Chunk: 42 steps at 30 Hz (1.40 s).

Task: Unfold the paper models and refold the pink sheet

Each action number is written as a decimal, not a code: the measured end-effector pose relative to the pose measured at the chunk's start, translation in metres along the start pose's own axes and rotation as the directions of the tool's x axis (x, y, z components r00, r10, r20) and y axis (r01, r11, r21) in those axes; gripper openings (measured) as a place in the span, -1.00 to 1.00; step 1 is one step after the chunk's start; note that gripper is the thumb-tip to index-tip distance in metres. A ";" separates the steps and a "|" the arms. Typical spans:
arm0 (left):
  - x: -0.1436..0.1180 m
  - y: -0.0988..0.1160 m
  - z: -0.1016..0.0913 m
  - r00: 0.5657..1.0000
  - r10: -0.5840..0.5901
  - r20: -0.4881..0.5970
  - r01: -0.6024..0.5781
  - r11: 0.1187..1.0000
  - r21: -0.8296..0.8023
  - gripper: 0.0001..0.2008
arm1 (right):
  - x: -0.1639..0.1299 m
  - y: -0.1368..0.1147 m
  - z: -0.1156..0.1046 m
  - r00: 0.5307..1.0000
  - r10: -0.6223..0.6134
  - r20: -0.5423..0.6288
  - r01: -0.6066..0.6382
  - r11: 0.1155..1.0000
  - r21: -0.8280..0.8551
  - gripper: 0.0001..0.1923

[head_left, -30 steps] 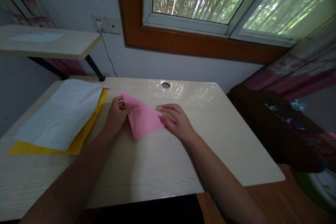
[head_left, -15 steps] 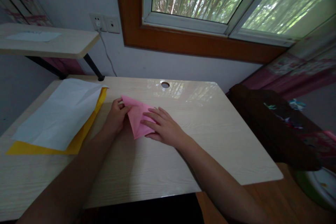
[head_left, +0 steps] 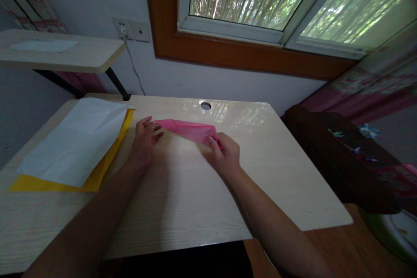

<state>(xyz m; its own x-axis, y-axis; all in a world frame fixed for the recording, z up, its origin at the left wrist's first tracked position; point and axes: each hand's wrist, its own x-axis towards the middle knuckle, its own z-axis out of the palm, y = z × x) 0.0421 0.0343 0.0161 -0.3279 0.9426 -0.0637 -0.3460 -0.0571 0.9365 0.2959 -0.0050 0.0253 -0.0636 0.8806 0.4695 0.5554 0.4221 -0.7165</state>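
A pink sheet of folded paper [head_left: 187,129] is raised slightly over the desk, seen as a long narrow strip tilted toward me. My right hand [head_left: 227,152] pinches its right end, thumb on the near side and fingers behind. The paper bunches a little under that grip. At its pointed left end is my left hand [head_left: 146,139], fingers loosely bent and apart. The tip lies against or just behind those fingers; which one is hard to see.
A white sheet [head_left: 81,139] overlaps a yellow sheet [head_left: 107,167] on the desk's left side. Behind them a raised shelf [head_left: 91,58] stands on black legs. A round cable hole [head_left: 205,106] is near the desk's back edge, below the window. A dark brown cabinet [head_left: 339,165] stands at the right.
The pink paper has been lifted from the desk and turned, now seen nearly edge-on. My right hand has moved right and closed on its end. The left hand's fingers have loosened.
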 end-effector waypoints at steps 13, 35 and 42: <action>-0.008 0.004 -0.002 0.972 0.009 0.235 0.004 0.998 -0.056 -0.47 | 0.016 0.003 -0.015 0.903 0.414 -0.116 -0.285 0.777 0.561 -0.64; -0.006 0.005 -0.012 0.929 0.139 0.344 -0.300 0.827 0.475 -0.71 | 0.018 0.024 -0.016 0.918 0.365 0.156 -0.396 0.870 0.294 -0.68; -0.013 0.007 -0.011 0.788 0.127 0.603 -0.522 0.658 0.543 -0.75 | 0.017 0.024 -0.019 0.944 0.182 0.274 -0.227 0.964 0.141 -0.72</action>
<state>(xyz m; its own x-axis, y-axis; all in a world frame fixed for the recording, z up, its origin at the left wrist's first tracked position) 0.0342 0.0179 0.0197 0.2278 0.9336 0.2766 0.4209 -0.3505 0.8366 0.3236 0.0156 0.0257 -0.1864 0.9674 0.1716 0.4323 0.2376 -0.8699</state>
